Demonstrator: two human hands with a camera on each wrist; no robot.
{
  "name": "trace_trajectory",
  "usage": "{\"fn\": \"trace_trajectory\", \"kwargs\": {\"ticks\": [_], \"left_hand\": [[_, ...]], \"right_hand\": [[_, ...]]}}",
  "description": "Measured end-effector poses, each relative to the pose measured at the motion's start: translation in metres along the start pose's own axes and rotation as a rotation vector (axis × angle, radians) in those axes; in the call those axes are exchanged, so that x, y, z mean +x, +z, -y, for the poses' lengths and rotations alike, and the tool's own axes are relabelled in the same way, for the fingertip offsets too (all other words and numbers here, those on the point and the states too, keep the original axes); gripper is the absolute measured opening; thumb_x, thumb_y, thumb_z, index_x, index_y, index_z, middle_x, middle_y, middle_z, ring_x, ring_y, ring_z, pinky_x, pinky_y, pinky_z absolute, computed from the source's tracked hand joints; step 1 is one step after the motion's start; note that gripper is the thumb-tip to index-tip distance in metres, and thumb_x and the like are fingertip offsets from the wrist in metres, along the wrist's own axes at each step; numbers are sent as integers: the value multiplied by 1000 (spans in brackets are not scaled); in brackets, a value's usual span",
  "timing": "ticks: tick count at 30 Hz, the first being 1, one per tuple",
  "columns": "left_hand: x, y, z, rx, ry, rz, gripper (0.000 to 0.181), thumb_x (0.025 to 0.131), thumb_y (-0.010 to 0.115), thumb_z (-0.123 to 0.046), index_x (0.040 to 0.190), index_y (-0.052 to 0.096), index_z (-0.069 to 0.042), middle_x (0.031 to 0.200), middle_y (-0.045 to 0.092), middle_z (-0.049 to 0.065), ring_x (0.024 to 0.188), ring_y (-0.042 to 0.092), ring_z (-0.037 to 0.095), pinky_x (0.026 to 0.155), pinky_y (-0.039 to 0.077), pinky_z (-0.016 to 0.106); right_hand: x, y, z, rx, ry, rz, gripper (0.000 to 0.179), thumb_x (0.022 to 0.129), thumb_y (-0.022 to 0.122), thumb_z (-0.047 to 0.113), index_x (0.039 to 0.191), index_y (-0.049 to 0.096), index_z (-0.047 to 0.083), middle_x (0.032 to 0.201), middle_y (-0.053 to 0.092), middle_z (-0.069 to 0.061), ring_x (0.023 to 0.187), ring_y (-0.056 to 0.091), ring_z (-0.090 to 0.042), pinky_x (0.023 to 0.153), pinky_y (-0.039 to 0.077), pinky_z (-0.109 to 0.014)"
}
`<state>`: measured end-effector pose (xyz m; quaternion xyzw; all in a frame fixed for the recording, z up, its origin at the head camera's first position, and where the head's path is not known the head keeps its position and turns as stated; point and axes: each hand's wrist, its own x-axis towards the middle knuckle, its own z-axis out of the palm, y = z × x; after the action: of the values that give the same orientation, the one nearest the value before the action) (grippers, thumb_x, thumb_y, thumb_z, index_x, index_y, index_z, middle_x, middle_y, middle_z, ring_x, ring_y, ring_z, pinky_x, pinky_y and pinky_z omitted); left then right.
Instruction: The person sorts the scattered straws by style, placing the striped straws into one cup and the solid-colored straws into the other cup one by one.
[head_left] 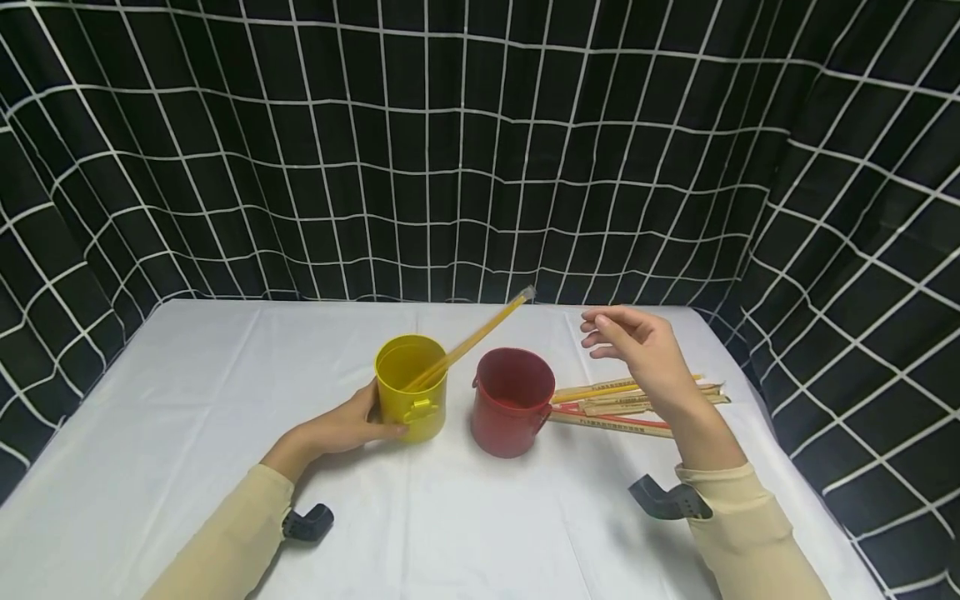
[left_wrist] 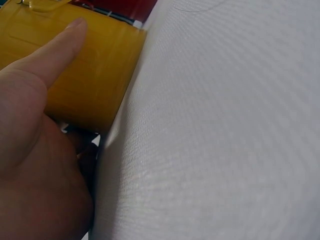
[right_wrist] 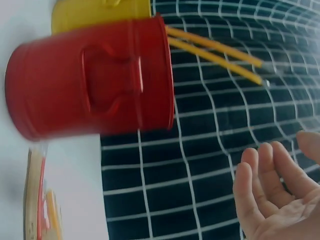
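Head view: your left hand (head_left: 341, 429) grips a yellow bucket (head_left: 401, 400), thumb across its near wall and fingers reaching around the far-left side, mostly hidden. The bucket sits left of centre on a white-covered desk (head_left: 465, 517), just beside, but apart from, a red bucket (head_left: 510, 425). Your right hand (head_left: 637, 342) is raised over the right side, fingers gently curved and slightly parted, thumb near them, with nothing in its grasp. Beneath it lie loose sticks (head_left: 615, 408), some red or yellow, some in printed brown wrappers, pointing mostly left to right. The yellow bucket stands about upright, long axis vertical, mouth up, its clasp-like fitting facing you. Two slim yellow sticks (head_left: 483, 336) lean in it, their lower ends inside and their upper ends, with clear-looking tips, slanting up and right above the red bucket. The bucket is probably light, stiff and rather slippery on its glossy paint; a hold around the wall, below the rim, as you have it, should suit. The sticks look light and stiff, perhaps slick if wrapped, so pinch them around mid-shaft; pressing on an upper end could swing them or tip the bucket.
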<state>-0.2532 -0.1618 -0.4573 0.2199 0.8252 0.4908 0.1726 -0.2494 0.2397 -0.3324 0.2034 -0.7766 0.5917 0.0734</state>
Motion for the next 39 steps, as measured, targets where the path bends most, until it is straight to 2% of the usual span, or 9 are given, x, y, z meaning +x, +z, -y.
{"fn": "trace_trajectory", "kwargs": {"ticks": [5, 10, 13, 19, 23, 26, 29, 31, 39], "left_hand": [[-1, 0, 0, -16, -14, -1, 100, 91, 74, -31, 162, 6, -12, 170, 17, 13, 159, 10, 34, 129, 2, 60], [-3, 0, 2, -16, -21, 0, 101, 91, 74, -33, 162, 6, -11, 170, 17, 15, 159, 9, 35, 128, 2, 60], [-4, 0, 3, -13, -16, 2, 101, 91, 74, -34, 162, 6, -10, 170, 16, 15, 159, 8, 36, 128, 1, 61], [-3, -1, 1, -15, -16, 5, 103, 91, 74, -34, 162, 5, -10, 170, 14, 15, 159, 7, 36, 128, 1, 62], [-1, -2, 1, -13, -17, 6, 102, 91, 74, -34, 162, 5, -10, 170, 14, 15, 159, 8, 36, 128, 1, 62], [0, -3, 1, -12, -16, 4, 102, 91, 74, -34, 162, 5, -10, 170, 14, 15, 159, 7, 36, 128, 1, 61], [0, -3, 1, -7, -14, 5, 102, 91, 74, -34, 162, 4, -9, 170, 13, 16, 159, 7, 37, 127, 0, 62], [-1, -3, 1, -1, -14, 6, 103, 91, 74, -34, 162, 4, -9, 170, 13, 17, 159, 6, 38, 127, 0, 63], [-2, 0, -4, -3, -9, 13, 103, 91, 74, -33, 162, 4, -7, 170, 13, 19, 158, 7, 41, 126, 1, 66]], "right_hand": [[-3, -13, -11, 1, 11, -5, 17, 105, 55, 17, 112, 70, 19, 100, 73, 13, 88, 72, -3, 79, 61, -18], [1, -23, -24, -47, 68, 33, 17, 106, 53, 21, 114, 68, 22, 102, 72, 17, 93, 71, -2, 83, 60, -17], [3, -30, -31, -75, 99, 59, 21, 106, 53, 22, 119, 67, 14, 104, 71, 18, 95, 70, -2, 85, 59, -17], [6, -42, -44, -158, 119, 118, 40, 106, 52, 21, 134, 57, -8, 110, 70, 21, 100, 69, 0, 87, 58, -16], [7, -48, -52, -242, 164, 162, 42, 106, 52, 23, 137, 57, -5, 126, 71, -1, 105, 68, -2, 91, 58, -19], [8, -51, -59, -316, 199, 215, 42, 106, 53, 25, 138, 58, -2, 135, 64, -21, 116, 68, -19, 101, 58, -34], [8, -53, -67, -376, 240, 265, 43, 105, 56, 27, 137, 59, 0, 137, 63, -24, 126, 63, -36, 110, 50, -52], [7, -54, -74, -391, 266, 291, 44, 104, 58, 27, 137, 59, -1, 138, 63, -24, 130, 59, -42, 112, 45, -59], [0, -63, -92, -467, 335, 370, 38, 101, 61, 17, 132, 63, -4, 135, 64, -25, 131, 57, -43, 112, 45, -60]]}}
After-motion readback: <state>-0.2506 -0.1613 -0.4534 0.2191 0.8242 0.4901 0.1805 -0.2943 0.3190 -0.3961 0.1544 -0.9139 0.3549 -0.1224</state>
